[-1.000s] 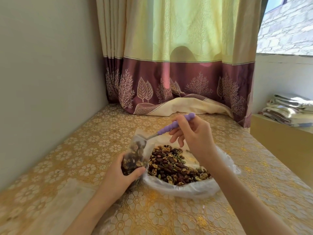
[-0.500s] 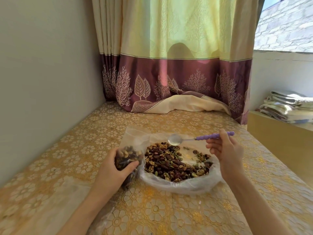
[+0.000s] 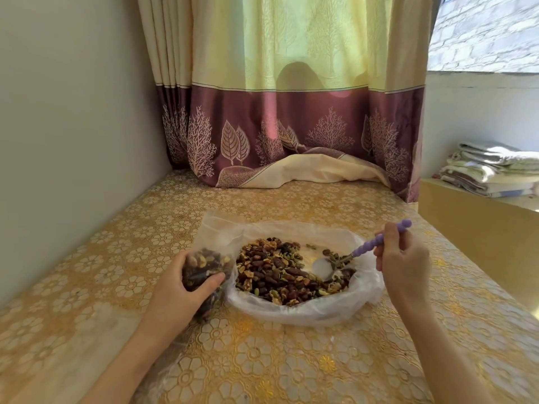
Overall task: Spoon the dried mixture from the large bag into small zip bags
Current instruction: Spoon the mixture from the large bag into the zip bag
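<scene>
- Left hand [image 3: 178, 290]: fingers curled round a small zip bag [image 3: 205, 271], thumb pressed across its front; the bag stands on the tabletop [image 3: 87, 272] with its mouth up, just to the left of the large bag.
- Small zip bag: holds a good deal of dark nut-and-fruit mix below the fingers, with clear, unfilled plastic rising above them. Judged partly filled, and its zip is not yet closed.
- Large bag [image 3: 303, 312]: lies open on the tabletop between the two hands, rim rolled down. The dried mixture [image 3: 277, 272] is heaped toward the left-hand side; a bare patch of plastic shows near the spoon.
- Spoon [image 3: 376, 246]: purple handle rising up and right out of the fingers, metal bowl down among the pieces at the right edge of the heap. How much it holds cannot be told.
- Right hand [image 3: 404, 265]: fingers pinching the spoon handle near its upper end, the remaining fingers curled beneath.
- Progress: scooping step in hand. Much mixture is left in the large bag, so many more spoonfuls appear to remain. No finished, sealed small bags can be made out.
</scene>
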Demonstrator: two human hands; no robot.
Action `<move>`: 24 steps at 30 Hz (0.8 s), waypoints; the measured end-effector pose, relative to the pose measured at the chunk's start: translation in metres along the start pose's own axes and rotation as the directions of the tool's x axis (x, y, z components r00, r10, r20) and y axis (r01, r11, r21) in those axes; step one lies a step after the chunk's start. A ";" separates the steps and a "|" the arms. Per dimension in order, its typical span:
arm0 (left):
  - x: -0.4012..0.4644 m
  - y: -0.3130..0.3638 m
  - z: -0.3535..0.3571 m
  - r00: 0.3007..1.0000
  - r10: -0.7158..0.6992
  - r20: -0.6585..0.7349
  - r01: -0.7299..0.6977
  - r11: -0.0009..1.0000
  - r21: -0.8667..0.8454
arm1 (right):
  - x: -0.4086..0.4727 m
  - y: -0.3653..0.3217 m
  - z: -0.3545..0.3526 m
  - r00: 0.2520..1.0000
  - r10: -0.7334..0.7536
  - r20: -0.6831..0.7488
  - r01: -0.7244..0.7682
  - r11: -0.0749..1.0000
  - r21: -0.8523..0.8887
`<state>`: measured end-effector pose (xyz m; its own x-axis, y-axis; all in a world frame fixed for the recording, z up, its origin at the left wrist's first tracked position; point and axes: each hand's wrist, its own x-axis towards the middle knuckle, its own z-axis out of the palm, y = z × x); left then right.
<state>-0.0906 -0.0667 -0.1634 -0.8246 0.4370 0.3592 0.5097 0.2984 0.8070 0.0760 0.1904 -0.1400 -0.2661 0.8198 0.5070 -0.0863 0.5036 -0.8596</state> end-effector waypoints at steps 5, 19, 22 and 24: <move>0.001 0.000 0.000 1.000 -0.006 0.005 0.006 1.000 0.003 | -0.001 0.004 0.001 0.996 0.067 0.051 -0.069 0.997 0.034; 0.000 0.001 0.000 0.999 -0.021 0.045 0.020 1.000 0.021 | 0.001 0.009 0.000 0.926 0.351 0.142 -0.374 0.906 0.197; 0.001 -0.001 0.000 0.998 -0.027 0.051 0.026 0.999 0.023 | 0.001 0.006 -0.001 0.913 0.382 0.143 -0.407 0.874 0.266; 0.000 -0.001 0.000 0.997 -0.041 0.067 0.041 0.999 -0.004 | 0.001 0.003 -0.002 0.913 0.379 0.154 -0.408 0.861 0.304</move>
<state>-0.0914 -0.0666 -0.1643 -0.8265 0.4801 0.2939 0.4743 0.3128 0.8229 0.0772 0.1933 -0.1418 -0.4234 0.8969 0.1276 -0.2578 0.0157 -0.9661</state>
